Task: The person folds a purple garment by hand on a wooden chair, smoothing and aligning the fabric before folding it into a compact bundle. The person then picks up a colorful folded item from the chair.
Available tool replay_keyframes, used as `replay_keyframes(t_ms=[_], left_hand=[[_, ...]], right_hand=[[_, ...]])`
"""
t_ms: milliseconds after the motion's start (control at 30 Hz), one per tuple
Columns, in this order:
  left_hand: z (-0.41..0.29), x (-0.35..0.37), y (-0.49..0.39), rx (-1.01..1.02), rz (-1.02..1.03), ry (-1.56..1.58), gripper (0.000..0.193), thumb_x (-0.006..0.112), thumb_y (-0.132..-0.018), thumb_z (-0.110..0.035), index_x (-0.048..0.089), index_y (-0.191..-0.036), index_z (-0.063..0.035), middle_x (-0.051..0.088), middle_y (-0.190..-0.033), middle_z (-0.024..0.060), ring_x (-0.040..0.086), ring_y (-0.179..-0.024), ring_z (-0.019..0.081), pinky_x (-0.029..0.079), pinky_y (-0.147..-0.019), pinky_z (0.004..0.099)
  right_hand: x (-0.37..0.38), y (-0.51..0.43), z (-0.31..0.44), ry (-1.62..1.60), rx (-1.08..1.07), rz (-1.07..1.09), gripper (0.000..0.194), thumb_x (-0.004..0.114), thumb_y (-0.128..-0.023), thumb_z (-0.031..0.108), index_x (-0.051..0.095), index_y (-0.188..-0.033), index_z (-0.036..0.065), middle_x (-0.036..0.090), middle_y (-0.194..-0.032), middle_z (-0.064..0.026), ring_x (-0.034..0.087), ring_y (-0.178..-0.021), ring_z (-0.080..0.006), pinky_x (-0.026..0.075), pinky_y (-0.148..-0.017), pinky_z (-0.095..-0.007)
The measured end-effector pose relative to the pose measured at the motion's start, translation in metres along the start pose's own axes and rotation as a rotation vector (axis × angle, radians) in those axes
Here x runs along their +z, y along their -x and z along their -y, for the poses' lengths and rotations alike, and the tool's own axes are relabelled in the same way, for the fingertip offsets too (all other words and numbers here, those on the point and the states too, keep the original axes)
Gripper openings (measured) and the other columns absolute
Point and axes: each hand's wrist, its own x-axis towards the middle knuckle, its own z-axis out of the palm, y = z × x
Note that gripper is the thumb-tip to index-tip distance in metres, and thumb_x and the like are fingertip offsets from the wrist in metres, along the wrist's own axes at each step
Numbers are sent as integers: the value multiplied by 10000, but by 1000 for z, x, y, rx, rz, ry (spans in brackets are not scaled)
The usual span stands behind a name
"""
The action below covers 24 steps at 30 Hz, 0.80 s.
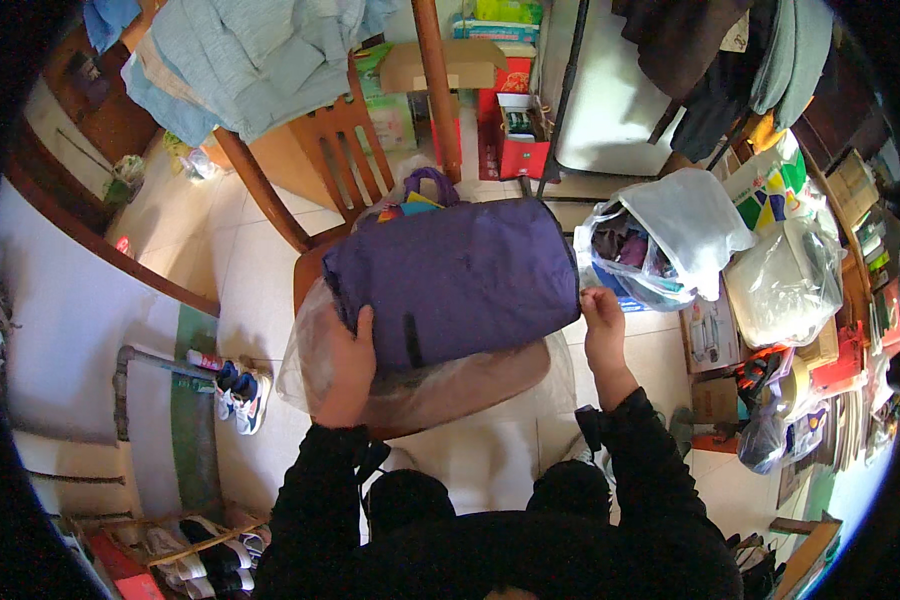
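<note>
A dark purple fabric bundle with black edging lies across the seat of a wooden chair. Clear plastic sheeting is spread beneath it over the seat. My left hand rests at the bundle's near left corner, thumb on the fabric; its fingers are partly hidden by plastic or cloth. My right hand pinches the black edging at the bundle's right end between thumb and fingertips. Behind the bundle, a purple strap or handle and some multicoloured material show.
Light blue cloth covers the chair back. An open white plastic bag of clothes stands right of the chair, beside a clear bag and crowded shelves. Sneakers are on the floor at left. A dark metal pole rises behind.
</note>
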Motion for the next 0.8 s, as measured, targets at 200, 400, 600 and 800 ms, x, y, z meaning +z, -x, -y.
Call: replay_keyframes(t_ms=[200,400,600,800], left_hand=[[-31,-10,-3,304,30,-107,700,707,-809,-219,423,-1423,-40,318,-1513,213,278,-1409,382,188,-1150,524],[-67,52,-12,696,161,-337,626,633,-881,-296,434,-1448,-120,345,-1531,136,268,-1443,330,150,-1152,577],[-25,71,-38,577,292,-348,667,535,-941,-454,366,-1491,-115,337,-1551,124,257,-1457,311,115,-1179,545],[12,73,-49,469,281,-365,656,481,-965,-475,356,-1501,-118,324,-1559,131,229,-1467,312,121,-1196,478]], right_hand=[[29,-5,68,421,-369,-258,255,562,-899,-9,579,-1152,24,618,-1102,-112,586,-1020,-257,448,-913,-356],[120,-10,99,1072,-832,414,622,676,-827,364,494,-1398,199,406,-1489,-143,348,-1394,-331,175,-1140,-610],[112,-51,50,1202,-533,376,634,542,-920,516,413,-1472,231,322,-1548,-173,280,-1446,-327,155,-1144,-620],[92,-60,28,1035,-247,323,670,571,-936,419,296,-1521,245,390,-1484,-236,445,-1324,-401,417,-1044,-480]])
